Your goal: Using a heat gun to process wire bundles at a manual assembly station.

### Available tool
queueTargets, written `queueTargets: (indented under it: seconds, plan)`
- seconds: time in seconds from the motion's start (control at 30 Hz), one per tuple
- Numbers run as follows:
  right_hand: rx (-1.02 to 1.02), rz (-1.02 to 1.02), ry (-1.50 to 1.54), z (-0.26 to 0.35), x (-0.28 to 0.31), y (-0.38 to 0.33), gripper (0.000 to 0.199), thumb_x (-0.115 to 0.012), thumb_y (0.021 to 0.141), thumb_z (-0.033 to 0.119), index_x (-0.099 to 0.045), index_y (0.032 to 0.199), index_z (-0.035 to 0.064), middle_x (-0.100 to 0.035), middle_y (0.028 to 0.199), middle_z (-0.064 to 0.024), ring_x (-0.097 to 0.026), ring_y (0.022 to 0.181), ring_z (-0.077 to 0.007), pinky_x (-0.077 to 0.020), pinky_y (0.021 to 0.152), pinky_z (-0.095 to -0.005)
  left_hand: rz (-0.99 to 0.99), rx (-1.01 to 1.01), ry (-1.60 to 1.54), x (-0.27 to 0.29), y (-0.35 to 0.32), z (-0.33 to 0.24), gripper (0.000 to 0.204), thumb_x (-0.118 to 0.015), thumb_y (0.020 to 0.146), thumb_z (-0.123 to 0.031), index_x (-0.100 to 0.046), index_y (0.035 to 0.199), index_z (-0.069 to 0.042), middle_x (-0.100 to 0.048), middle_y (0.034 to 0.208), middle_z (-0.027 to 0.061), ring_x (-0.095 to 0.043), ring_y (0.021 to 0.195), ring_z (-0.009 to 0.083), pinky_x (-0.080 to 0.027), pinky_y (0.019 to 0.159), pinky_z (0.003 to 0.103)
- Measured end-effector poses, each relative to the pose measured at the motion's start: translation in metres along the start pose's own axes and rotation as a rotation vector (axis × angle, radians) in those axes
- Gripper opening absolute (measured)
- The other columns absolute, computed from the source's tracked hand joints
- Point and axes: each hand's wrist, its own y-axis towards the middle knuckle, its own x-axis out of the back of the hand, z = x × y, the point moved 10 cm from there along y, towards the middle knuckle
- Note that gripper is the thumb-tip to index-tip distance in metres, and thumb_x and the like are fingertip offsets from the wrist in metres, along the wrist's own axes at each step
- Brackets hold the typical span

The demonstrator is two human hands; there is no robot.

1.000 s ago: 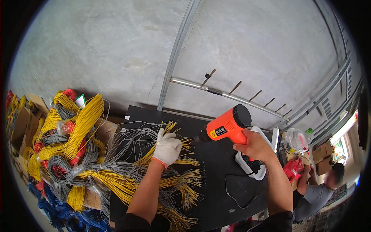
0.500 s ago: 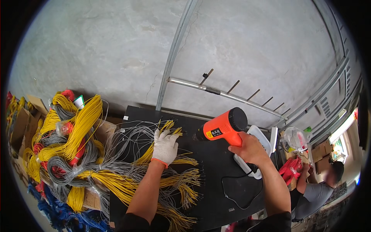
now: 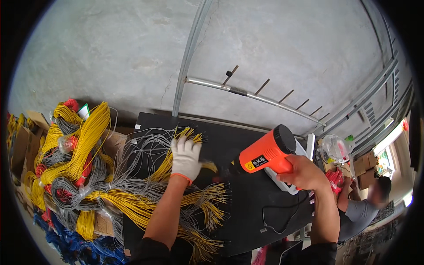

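Observation:
My left hand [image 3: 186, 155], in a white knit glove, lies over the far end of a bunch of yellow wires [image 3: 187, 132]. Its fingers are apart and stretched toward the wire tips. My bare right hand [image 3: 306, 172] is wrapped round the handle of an orange heat gun [image 3: 265, 152] with a black rear cap. The gun's dark nozzle points left, a short way from the gloved hand and the wires. More yellow wires [image 3: 212, 198] with dark tips fan out nearer me, and grey wires [image 3: 148, 152] spread to the left of the glove.
Everything lies on a black table [image 3: 251, 216]. Behind the gun stands a white tray-like thing [image 3: 282, 184], with a black cord [image 3: 289, 221] looping below it. Coiled yellow, grey and red wire bundles [image 3: 90, 145] pile up at left. A person [image 3: 360, 207] works at far right.
The heat gun has come nearer and sits a little lower and to the right. My gloved fingers have spread over the wires. The whole view has shifted slightly.

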Motion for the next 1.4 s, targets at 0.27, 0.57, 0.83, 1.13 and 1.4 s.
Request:
queueTargets:
  seconds: [0.27,0.57,0.83,1.13,1.4]
  plan:
    - [-0.022,-0.033,-0.037,-0.013,-0.009,-0.026,0.038,-0.085,0.085,0.022,-0.069,0.109,-0.0029,-0.072,0.082,-0.0173,-0.07,0.08,-0.0317,-0.0539,0.072,-0.0426,-0.016,0.036,0.039,0.009,0.0,-0.002,0.093,-0.085,0.08,-0.047,-0.048,0.157,-0.01,-0.037,0.166,0.0165,-0.018,0.159,0.0471,-0.011,0.13,0.063]
    - [0.044,-0.128,-0.021,-0.023,-0.011,-0.059,0.034,-0.084,0.087,0.022,-0.068,0.104,-0.0023,-0.071,0.071,-0.0111,-0.072,0.064,-0.0233,-0.0547,0.063,-0.0375,-0.163,-0.112,0.492,-0.026,-0.017,-0.047,0.106,-0.081,0.077,-0.062,-0.043,0.16,-0.008,-0.037,0.167,0.0189,-0.021,0.159,0.0474,-0.01,0.129,0.064]
    - [0.076,-0.156,0.0,-0.028,-0.025,-0.082,0.045,-0.083,0.085,0.03,-0.067,0.114,-0.0008,-0.073,0.094,-0.0249,-0.071,0.097,-0.0458,-0.0545,0.086,-0.0524,0.076,-0.015,0.348,0.003,-0.022,-0.071,0.11,-0.078,0.081,-0.062,-0.035,0.164,-0.004,-0.032,0.17,0.0188,-0.012,0.162,0.0446,-0.005,0.131,0.061]
    - [0.028,-0.092,0.015,-0.045,-0.047,-0.109,0.046,-0.08,0.087,0.033,-0.066,0.116,0.0009,-0.075,0.101,-0.0255,-0.071,0.103,-0.0457,-0.0546,0.092,-0.0537,-0.043,0.111,0.393,0.011,-0.047,-0.044,0.119,-0.077,0.078,-0.069,-0.031,0.165,-0.002,-0.029,0.173,0.0186,-0.013,0.162,0.0447,-0.006,0.131,0.059]
    - [-0.013,-0.002,0.096,-0.049,-0.059,-0.143,0.045,-0.08,0.087,0.031,-0.065,0.117,0.0008,-0.074,0.102,-0.0263,-0.069,0.105,-0.0463,-0.0537,0.092,-0.0531,0.076,0.057,0.273,0.022,-0.073,-0.064,0.12,-0.076,0.078,-0.071,-0.031,0.165,-0.001,-0.029,0.172,0.0225,-0.016,0.161,0.0465,-0.012,0.13,0.06]
